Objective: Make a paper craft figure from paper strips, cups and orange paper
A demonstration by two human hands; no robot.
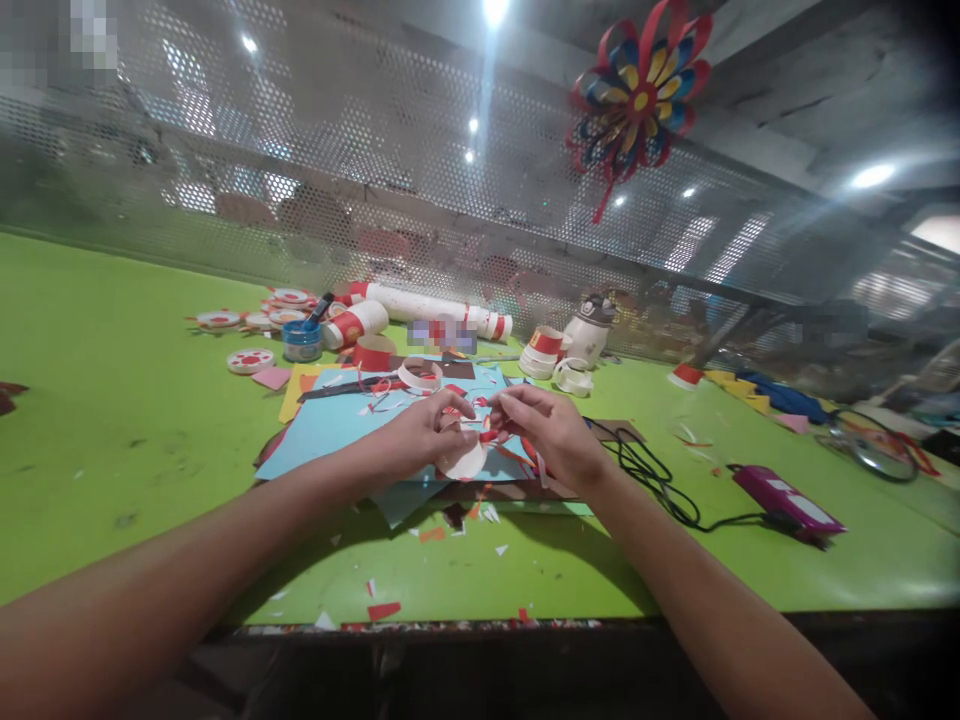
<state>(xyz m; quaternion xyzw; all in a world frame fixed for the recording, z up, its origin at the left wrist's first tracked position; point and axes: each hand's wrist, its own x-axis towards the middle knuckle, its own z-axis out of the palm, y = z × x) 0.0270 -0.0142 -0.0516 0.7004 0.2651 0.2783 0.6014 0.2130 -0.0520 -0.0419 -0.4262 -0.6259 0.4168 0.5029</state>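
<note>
My left hand [429, 432] holds a round white paper disc [463, 461] between thumb and fingers, low over the light blue paper sheets [322, 430]. Facing it, my right hand [559, 432] has its fingers pinched together at a small red paper piece [489, 436] by the disc's edge. Whether that piece is joined to the disc, I cannot tell. Loose paper strips and a white paper ring [420, 374] lie just beyond my hands. Dark scissors [349, 387] rest on the blue paper to the left. My fingers hide part of the disc.
On the left are decorated white discs [251, 361] and a blue jar [301, 341]. A long white-and-red tube [431, 305] lies behind. To the right stand paper cups [541, 352], a bottle [590, 330] and a purple power strip [787, 503] with black cable. Scraps litter the front edge.
</note>
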